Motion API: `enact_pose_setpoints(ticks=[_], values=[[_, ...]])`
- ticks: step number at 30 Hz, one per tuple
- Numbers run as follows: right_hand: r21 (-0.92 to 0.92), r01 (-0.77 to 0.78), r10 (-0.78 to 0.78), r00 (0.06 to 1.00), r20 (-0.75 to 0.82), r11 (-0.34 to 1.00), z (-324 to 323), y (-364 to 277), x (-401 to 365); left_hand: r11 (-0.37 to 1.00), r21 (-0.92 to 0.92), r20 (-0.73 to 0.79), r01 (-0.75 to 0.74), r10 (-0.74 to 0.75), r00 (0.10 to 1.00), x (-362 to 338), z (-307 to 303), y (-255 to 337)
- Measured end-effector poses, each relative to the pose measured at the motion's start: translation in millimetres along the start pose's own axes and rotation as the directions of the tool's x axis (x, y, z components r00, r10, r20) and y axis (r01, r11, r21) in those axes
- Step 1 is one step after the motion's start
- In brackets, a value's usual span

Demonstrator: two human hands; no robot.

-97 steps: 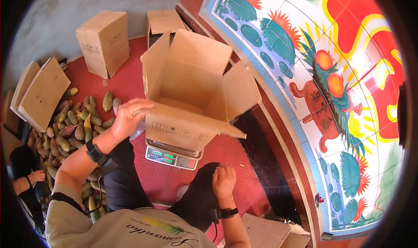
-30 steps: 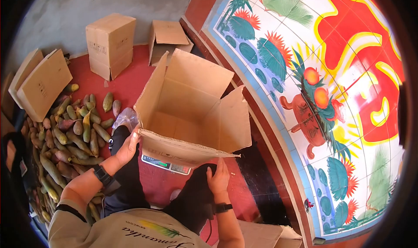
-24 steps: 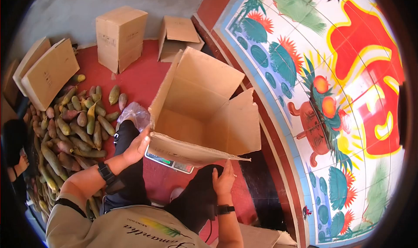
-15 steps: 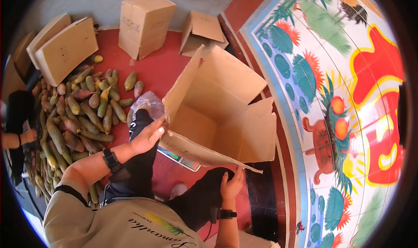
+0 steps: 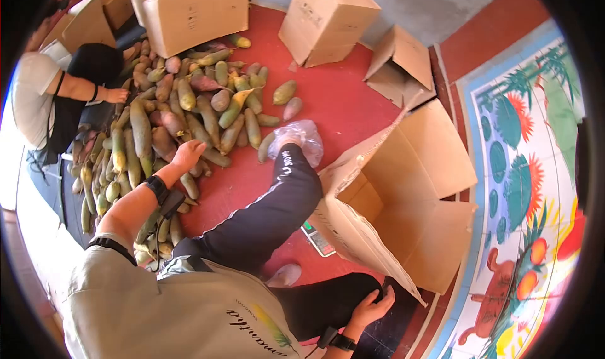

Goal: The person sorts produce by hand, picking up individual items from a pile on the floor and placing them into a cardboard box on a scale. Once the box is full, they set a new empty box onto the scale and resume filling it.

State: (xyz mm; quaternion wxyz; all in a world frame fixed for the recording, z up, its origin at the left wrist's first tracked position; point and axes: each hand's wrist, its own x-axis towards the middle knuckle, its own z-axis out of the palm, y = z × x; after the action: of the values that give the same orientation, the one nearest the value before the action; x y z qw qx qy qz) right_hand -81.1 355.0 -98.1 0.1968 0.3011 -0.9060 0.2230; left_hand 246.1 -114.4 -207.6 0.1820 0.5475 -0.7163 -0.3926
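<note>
- Head view: the person sits on the red floor [image 5: 353, 101], with legs in black trousers stretched toward an open cardboard box [image 5: 409, 189]
- Left hand [image 5: 187, 154] reaches out to the left, palm down on the near edge of the fruit heap [image 5: 157, 119]; its fingers bend over the long green-brown fruits and touch them, but it cannot be told whether they close around one
- Fruit heap lies loose along the left side of the floor, just beside the left leg, apparently so that it is within arm's reach
- Right hand [image 5: 372, 307] rests low on the right knee with fingers spread and empty, fingertips at the lower tip of the box's near flap; this is judged a light steadying contact
- Cardboard box stands at the right side of the floor on a weighing scale [image 5: 318, 239], of which only a corner shows; the flaps fold outward, leaving the mouth clear, and no contents show inside
- Plastic-wrapped foot [image 5: 299, 138] lies between heap and box
- Co-worker's hand [image 5: 116, 95] touches the heap's far left side, well apart from the person's own
- Closed cartons [image 5: 328, 19] stand along the floor's far edge
</note>
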Motion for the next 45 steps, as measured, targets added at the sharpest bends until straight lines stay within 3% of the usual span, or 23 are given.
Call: enact_pose_setpoints(ticks=[3, 5, 6, 8, 11, 13, 17, 19, 20, 21, 23, 27, 29, 30, 31, 33, 36, 41, 43, 45], values=[[-0.072, 0.043, -0.044, 0.999, -0.008, 0.996, 2, 6, -1, 0.939, 0.336, -0.088, 0.067, -0.040, 0.995, -8, 0, -86], [-0.040, 0.061, -0.060, 0.998, 0.006, 0.997, 3, 7, 1, 0.868, 0.487, -0.255, 0.098, 0.034, 0.966, -27, -7, -95], [-0.030, 0.072, -0.072, 0.997, 0.014, 0.997, 3, 8, 1, 0.866, 0.487, -0.267, 0.114, 0.023, 0.963, -32, -12, -97], [-0.045, 0.078, -0.078, 0.997, 0.010, 0.996, 2, 1, 3, 0.844, 0.504, -0.520, 0.184, 0.126, 0.845, -42, -27, -85], [-0.072, 0.073, -0.072, 0.997, 0.028, 0.995, 3, -2, 5, 0.863, 0.434, -0.669, 0.260, 0.115, 0.735, -44, -42, -102], [-0.077, 0.082, -0.080, 0.996, 0.029, 0.994, 5, -2, 6, 0.893, 0.370, -0.713, 0.256, 0.097, 0.695, -47, -54, -115], [-0.070, 0.057, -0.055, 0.998, 0.033, 0.996, 3, -7, 6, 0.899, 0.300, -0.718, 0.319, -0.008, 0.696, -59, -59, -151], [-0.065, 0.062, -0.060, 0.997, 0.038, 0.996, 1, -9, 6, 0.878, 0.247, -0.656, 0.409, -0.159, 0.738, -75, -52, -164], [-0.057, 0.067, -0.065, 0.997, 0.038, 0.996, 1, -9, 5, 0.896, 0.255, -0.583, 0.362, -0.156, 0.797, -87, -49, -161], [-0.059, 0.067, -0.065, 0.997, 0.041, 0.996, 1, -9, 6, 0.865, 0.243, -0.485, 0.439, -0.284, 0.827, -95, -45, -155], [-0.106, 0.139, -0.136, 0.990, 0.042, 0.985, 0, -7, 7, 0.839, 0.365, -0.314, 0.404, -0.298, 0.901, -103, -35, -174], [-0.086, 0.075, -0.070, 0.996, 0.062, 0.993, 6, 12, 3, 0.757, 0.523, -0.179, 0.391, -0.352, 0.919, -121, -18, -185], [-0.118, 0.087, -0.080, 0.995, 0.066, 0.989, 6, 14, 2, 0.644, 0.560, -0.123, 0.521, -0.557, 0.822, -121, -15, -188], [-0.127, 0.083, -0.077, 0.995, 0.057, 0.988, 6, 15, 1, 0.569, 0.599, -0.003, 0.563, -0.701, 0.713, -118, -17, -188], [-0.121, 0.089, -0.082, 0.995, 0.058, 0.989, 6, 13, 2, 0.556, 0.566, -0.003, 0.609, -0.737, 0.675, -120, -17, -178], [-0.123, 0.089, -0.083, 0.995, 0.052, 0.988, 6, 12, 2, 0.510, 0.660, -0.010, 0.552, -0.729, 0.685, -121, -13, -181], [-0.109, 0.122, -0.118, 0.992, 0.043, 0.986, 7, 9, 4, 0.506, 0.632, -0.086, 0.586, -0.706, 0.702, -117, -2, -192], [-0.074, 0.120, -0.117, 0.992, 0.052, 0.990, 7, 5, 5, 0.459, 0.749, -0.060, 0.477, -0.671, 0.739, -111, -6, -165], [-0.075, 0.117, -0.114, 0.992, 0.046, 0.990, 7, 4, 5, 0.537, 0.766, 0.099, 0.354, -0.643, 0.760, -106, -11, -155], [-0.075, 0.116, -0.113, 0.993, 0.043, 0.990, 9, 2, 6, 0.592, 0.741, 0.135, 0.318, -0.594, 0.793, -94, -11, -152]])
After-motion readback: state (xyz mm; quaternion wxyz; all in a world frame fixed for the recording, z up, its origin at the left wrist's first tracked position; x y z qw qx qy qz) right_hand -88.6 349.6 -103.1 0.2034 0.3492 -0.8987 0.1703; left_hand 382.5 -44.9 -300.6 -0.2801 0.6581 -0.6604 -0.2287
